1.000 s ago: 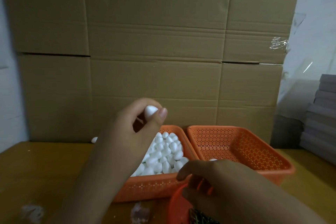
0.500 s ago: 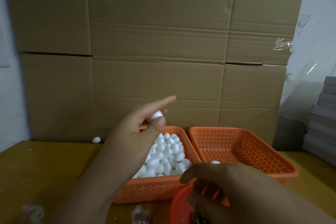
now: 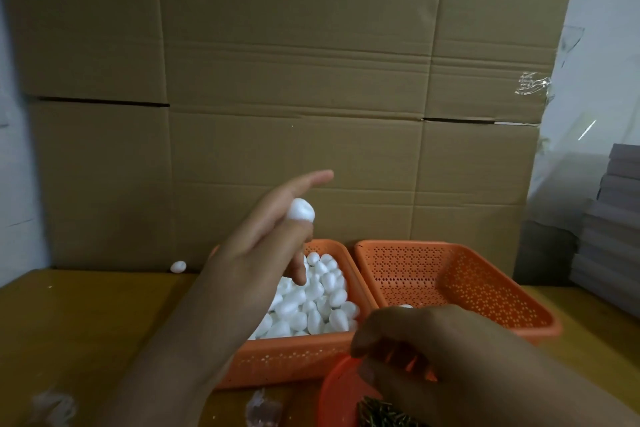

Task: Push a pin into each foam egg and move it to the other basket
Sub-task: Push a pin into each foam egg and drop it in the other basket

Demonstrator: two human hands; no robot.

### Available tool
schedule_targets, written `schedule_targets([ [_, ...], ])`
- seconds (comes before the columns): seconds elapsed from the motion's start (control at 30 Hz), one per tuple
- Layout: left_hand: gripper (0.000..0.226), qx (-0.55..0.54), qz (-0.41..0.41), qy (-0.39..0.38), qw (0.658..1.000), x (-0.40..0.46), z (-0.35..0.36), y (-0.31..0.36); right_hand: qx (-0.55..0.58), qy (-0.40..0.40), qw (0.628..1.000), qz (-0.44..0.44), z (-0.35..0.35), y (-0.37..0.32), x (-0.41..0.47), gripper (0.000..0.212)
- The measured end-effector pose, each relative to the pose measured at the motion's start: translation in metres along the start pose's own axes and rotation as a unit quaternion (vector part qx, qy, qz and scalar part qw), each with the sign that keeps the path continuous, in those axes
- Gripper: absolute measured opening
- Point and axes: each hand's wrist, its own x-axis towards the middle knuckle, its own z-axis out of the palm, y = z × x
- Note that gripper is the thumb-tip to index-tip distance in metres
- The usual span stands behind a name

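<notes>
Your left hand (image 3: 256, 246) is raised at centre frame, pinching a foam egg (image 3: 300, 210) with the index finger straight. Below it sits the left basket (image 3: 287, 360) full of eggs. Your right hand (image 3: 436, 354), fingers curled, reaches into the pin dish (image 3: 337, 392) at lower right; I cannot tell if it holds a pin.

Small packing or craft workroom: stacked cardboard cartons (image 3: 294, 87) walling the wooden table's (image 3: 86, 322) far edge, grey stacked boxes (image 3: 613, 225) at right, orange plastic sorting baskets (image 3: 467, 291).
</notes>
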Motion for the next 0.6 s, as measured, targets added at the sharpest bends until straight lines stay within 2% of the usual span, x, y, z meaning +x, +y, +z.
schedule_targets([
  [0.13, 0.026, 0.012, 0.031, -0.012, 0.999, -0.003, -0.002, 0.000, -0.031, 0.016, 0.999, -0.015, 0.010, 0.008, 0.005, 0.018],
  [0.23, 0.033, 0.063, 0.054, 0.007, 0.997, -0.006, -0.002, 0.000, -0.037, 0.007, 0.999, -0.012, 0.024, 0.020, 0.017, 0.019],
  [0.4, 0.032, 0.115, 0.057, 0.075, 0.989, -0.003, 0.002, -0.004, -0.008, -0.026, 0.999, -0.019, 0.033, 0.032, 0.029, 0.018],
  [0.53, 0.022, 0.164, 0.068, 0.066, 0.982, -0.005, 0.008, -0.005, -0.015, -0.018, 0.999, -0.043, 0.041, 0.036, 0.030, 0.018],
  [0.6, 0.023, 0.179, 0.070, 0.060, 0.980, -0.006, 0.008, -0.007, -0.031, -0.040, 0.998, -0.037, 0.044, 0.036, 0.029, 0.022],
])
